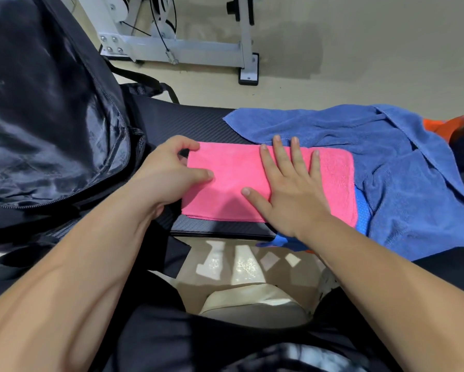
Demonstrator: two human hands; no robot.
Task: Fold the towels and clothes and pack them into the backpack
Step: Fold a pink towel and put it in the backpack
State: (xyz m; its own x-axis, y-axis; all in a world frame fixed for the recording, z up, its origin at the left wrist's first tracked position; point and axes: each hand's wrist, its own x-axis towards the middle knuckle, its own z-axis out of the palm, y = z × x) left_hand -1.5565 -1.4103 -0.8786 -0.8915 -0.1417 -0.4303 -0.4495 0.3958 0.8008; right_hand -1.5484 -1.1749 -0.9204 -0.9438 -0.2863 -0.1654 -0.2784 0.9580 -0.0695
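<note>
Pink towel (238, 181), folded to a flat rectangle of soft terry, lies at the near edge of the black textured bench (198, 122). Your right hand (292, 191) presses on it, palm flat and fingers spread, gripping nothing; your left hand (171, 173) pinches its left edge between thumb and curled fingers. Beside it the blue towel (386, 146) sprawls rumpled, unfolded. The glossy black backpack (51, 124) gapes unzipped at the bench's left end; nothing visibly packed.
</note>
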